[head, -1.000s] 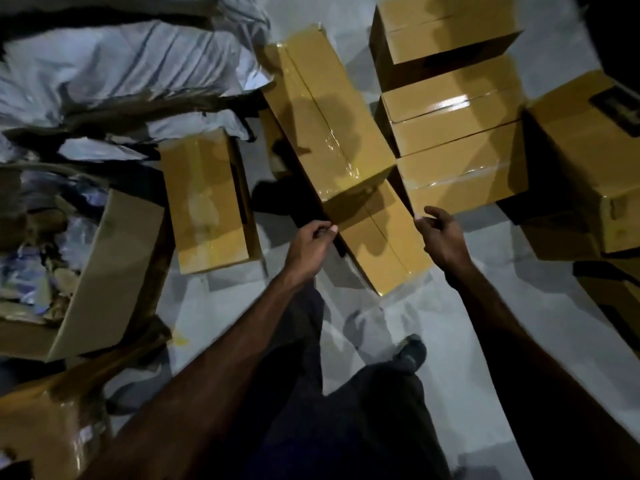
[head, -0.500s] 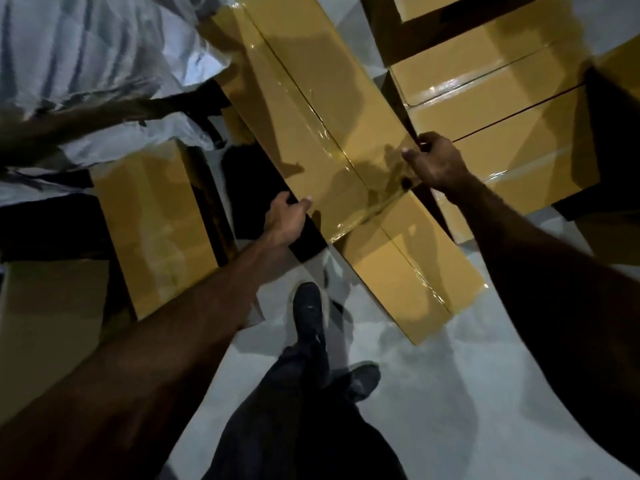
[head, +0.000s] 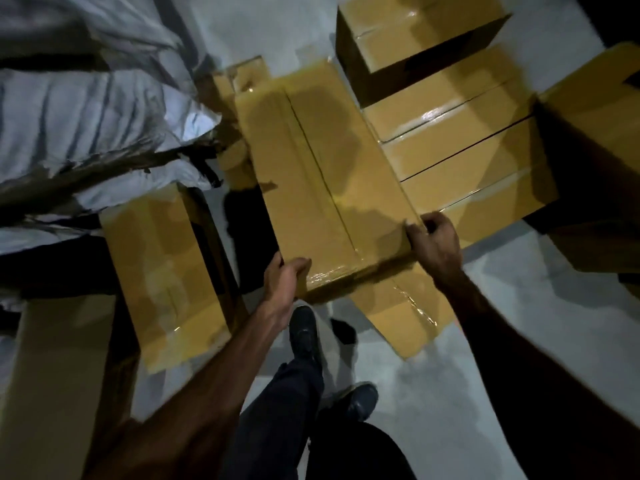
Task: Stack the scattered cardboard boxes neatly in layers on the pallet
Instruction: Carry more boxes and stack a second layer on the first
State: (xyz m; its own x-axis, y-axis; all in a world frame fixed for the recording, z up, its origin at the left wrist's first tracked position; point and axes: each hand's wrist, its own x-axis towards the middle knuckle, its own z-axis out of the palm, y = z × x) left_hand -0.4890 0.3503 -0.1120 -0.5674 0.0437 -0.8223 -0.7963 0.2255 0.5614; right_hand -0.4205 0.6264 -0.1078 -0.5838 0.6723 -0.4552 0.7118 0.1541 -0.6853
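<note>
step: pickup, mid-frame | left hand + right hand fingers curled on near corners of long taped tan cardboard box | next: lift clear of tan box underneath, pallet not visible

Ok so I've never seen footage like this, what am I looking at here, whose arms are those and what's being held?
This is one wide-angle camera worn on a person's head, looking down, so the arms are the wearer's own. There is no robot. The left hand and right hand grip the near corners of a long taped cardboard box, which lies across another box beneath it. More boxes sit to the right, one to the left. Crumpled plastic sheeting lies on the left, on a pale floor. No pallet is clearly visible.
</note>
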